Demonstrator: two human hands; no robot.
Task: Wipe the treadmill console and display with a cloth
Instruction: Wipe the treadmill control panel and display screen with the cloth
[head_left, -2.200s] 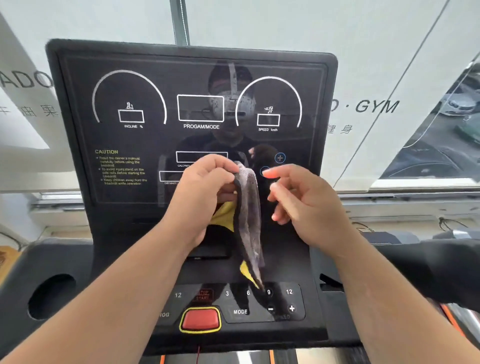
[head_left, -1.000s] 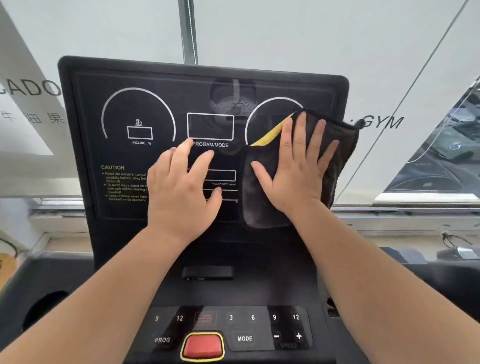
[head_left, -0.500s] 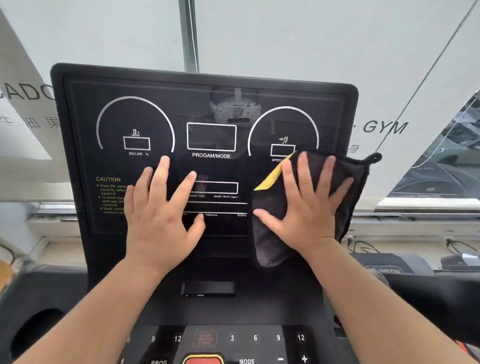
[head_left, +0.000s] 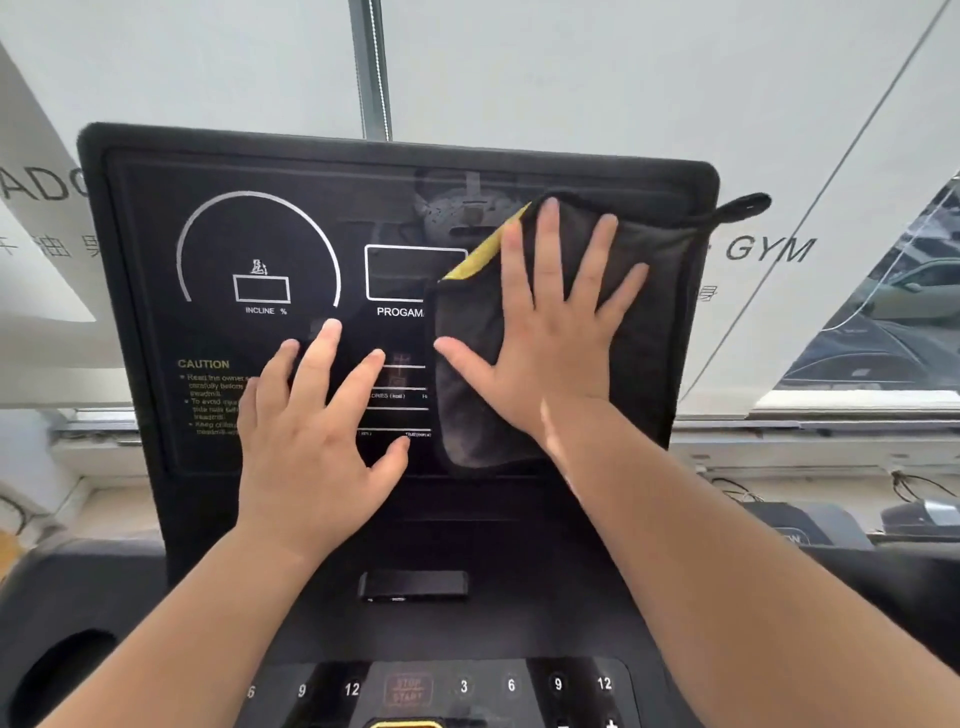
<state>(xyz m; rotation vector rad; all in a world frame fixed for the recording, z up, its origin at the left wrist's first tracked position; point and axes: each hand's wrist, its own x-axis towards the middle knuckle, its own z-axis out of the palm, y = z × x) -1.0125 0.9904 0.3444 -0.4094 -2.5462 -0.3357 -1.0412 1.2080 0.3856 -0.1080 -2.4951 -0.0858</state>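
The black treadmill display stands upright before me, with white dials and yellow caution text. A dark grey cloth with a yellow underside lies flat on the display's right half, covering the speed dial and part of the program box. My right hand presses it against the screen, fingers spread. The cloth's hanging loop sticks out past the display's right edge. My left hand rests flat and bare on the lower middle of the screen. The button panel of the console sits below.
A round cup holder opens in the console's left wing. A small dark slot sits under the display. Behind is a window with frosted film and "GYM" lettering, and a metal frame post.
My right hand has slid the cloth up and to the left across the display. Before that it went from the upper right down. My left hand has stayed flat on the screen.
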